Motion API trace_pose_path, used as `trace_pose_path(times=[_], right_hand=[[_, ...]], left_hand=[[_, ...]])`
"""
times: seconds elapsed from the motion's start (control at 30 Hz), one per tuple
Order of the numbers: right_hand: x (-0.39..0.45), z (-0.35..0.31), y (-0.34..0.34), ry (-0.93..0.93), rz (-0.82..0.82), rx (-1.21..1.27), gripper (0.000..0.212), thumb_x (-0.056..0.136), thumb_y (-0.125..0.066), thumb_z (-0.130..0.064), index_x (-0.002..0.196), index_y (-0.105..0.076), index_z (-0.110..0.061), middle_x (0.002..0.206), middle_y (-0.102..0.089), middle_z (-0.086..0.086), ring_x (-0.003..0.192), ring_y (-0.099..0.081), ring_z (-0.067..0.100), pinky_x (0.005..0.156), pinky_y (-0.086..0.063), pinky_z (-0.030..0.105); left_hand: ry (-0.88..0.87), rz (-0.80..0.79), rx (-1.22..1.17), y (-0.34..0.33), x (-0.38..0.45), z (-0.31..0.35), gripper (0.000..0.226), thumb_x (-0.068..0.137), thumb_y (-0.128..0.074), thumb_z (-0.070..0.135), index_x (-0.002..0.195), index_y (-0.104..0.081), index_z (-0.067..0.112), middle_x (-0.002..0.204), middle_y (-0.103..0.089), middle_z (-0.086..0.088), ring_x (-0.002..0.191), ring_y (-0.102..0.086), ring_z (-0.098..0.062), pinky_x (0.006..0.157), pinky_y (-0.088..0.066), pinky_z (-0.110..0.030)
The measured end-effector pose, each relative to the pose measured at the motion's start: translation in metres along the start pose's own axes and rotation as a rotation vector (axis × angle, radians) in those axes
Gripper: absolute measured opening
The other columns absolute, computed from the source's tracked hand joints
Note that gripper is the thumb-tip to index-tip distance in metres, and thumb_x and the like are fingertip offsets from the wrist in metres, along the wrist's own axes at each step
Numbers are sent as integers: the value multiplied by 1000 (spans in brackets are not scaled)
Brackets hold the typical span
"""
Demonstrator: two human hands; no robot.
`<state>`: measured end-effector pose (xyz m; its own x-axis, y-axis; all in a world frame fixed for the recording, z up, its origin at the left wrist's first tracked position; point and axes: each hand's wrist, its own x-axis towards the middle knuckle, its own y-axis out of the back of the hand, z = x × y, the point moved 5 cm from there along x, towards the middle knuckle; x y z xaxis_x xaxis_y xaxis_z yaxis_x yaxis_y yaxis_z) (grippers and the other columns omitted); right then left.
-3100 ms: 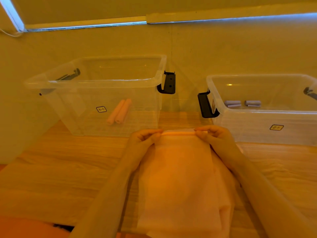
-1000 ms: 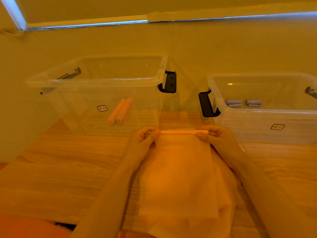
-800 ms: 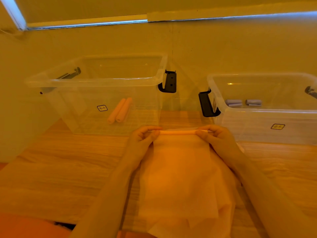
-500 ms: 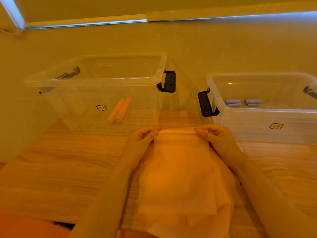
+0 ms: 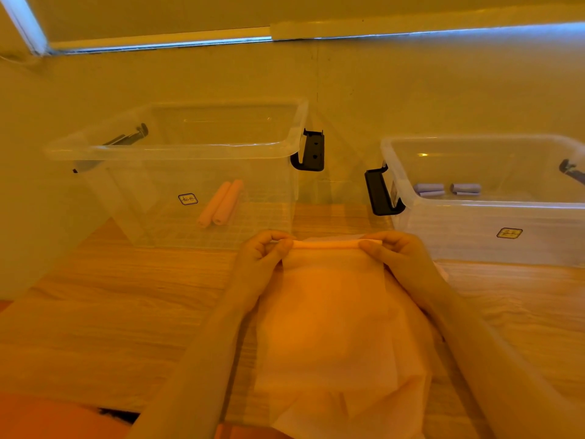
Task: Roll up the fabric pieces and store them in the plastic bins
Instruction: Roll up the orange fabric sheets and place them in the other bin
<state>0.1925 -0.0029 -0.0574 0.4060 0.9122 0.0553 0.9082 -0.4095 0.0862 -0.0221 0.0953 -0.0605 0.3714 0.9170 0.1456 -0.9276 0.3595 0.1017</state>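
Fabric piece [image 5: 332, 312]: thin, matt, slightly sheer cloth, soft-creased, pale orange. Table [image 5: 110, 312]: wood-grain surface, smooth, low sheen. Left bin [image 5: 190, 147] at 11 o'clock: clear glossy plastic, ribbed grid floor, black matt plastic handle [image 5: 311, 150]. Right bin [image 5: 474, 204] at 2 o'clock: same clear plastic, glossy rim. Orange rolls [image 5: 221, 202]: matt cloth. Grey-blue rolls [image 5: 446, 189]: matt cloth. Wall [image 5: 411, 90]: smooth, matt.
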Motion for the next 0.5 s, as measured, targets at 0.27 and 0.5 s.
trace_pose_path(times=[0.27, 0.5], right_hand=[[-1, 0, -1, -43, -42, 87, 12, 87, -63, -14, 96, -70, -19, 76, -73, -9, 68, -68, 4, 57, -54, 17], [1, 5, 4, -88, 8, 96, 16, 83, -68, -17, 99, -71, -18, 90, -73, 2, 80, -69, 16, 67, -57, 28]], left_hand=[[77, 8, -186, -1, 0, -1, 17, 87, -63, 7, 95, -72, 19, 81, -74, 6, 73, -68, -5, 60, -51, -16], [62, -28, -174, -3, 0, -2, 15, 88, -62, 11, 90, -74, 20, 90, -74, 8, 87, -67, -6, 72, -53, -19]])
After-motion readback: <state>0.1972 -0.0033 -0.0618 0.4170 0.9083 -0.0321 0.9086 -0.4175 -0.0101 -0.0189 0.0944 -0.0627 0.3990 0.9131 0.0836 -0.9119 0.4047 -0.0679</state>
